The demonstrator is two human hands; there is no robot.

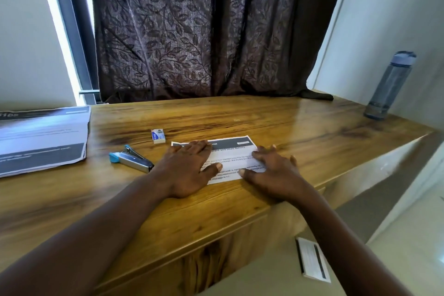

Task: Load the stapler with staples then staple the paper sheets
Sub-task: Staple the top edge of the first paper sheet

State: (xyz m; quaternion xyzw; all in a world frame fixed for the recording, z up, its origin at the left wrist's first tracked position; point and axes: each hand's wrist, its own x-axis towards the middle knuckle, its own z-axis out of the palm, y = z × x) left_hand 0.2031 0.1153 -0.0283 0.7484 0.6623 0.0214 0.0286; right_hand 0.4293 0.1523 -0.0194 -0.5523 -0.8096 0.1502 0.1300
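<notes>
A small folded stack of printed paper sheets (236, 151) lies near the front of the wooden table (300, 127). My left hand (189, 168) rests flat on its left half, fingers spread. My right hand (274, 170) lies flat on its right edge, also holding nothing. A silver stapler with blue ends (131, 158) lies closed on the table just left of my left hand. A small white box of staples (158, 136) sits behind the stapler, beyond the paper's left corner.
A larger pile of printed sheets (40, 137) lies at the table's left edge. A grey water bottle (389, 86) stands at the far right by the wall. A dark curtain (204, 31) hangs behind the table. A folded paper (312, 259) lies on the floor, front right.
</notes>
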